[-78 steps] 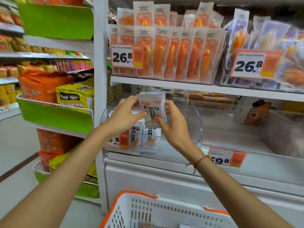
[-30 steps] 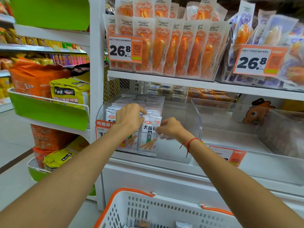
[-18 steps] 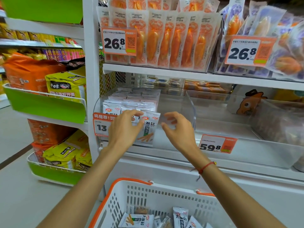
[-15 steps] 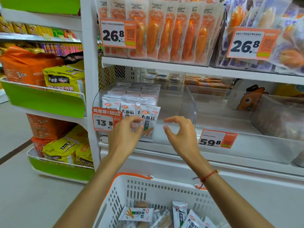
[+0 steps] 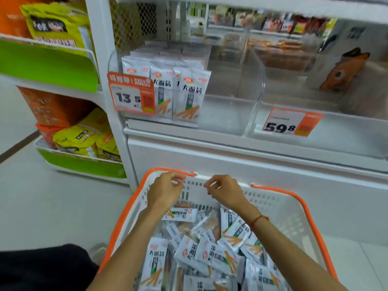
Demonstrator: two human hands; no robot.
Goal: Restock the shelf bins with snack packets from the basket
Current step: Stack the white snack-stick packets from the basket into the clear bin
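A white basket with an orange rim point(image 5: 277, 203) stands on the floor below me, filled with several white snack packets point(image 5: 212, 255). My left hand point(image 5: 164, 191) and my right hand point(image 5: 225, 192) hover over the basket's far end, fingers loosely curled, holding nothing. Above, a clear shelf bin point(image 5: 235, 114) holds rows of the same white packets point(image 5: 190, 95) standing upright in its left half; its right half is bare.
An orange 13.5 price tag point(image 5: 132, 95) hangs on the bin's front left. A neighbouring clear bin point(image 5: 336, 114) carries a 59.8 tag point(image 5: 290, 122). Green-fronted shelves with yellow and orange bags point(image 5: 81, 135) stand at the left. Grey floor lies around the basket.
Both hands have dropped from the shelf bin down to the basket, leaving the packet standing in the bin. My view has tilted downward.
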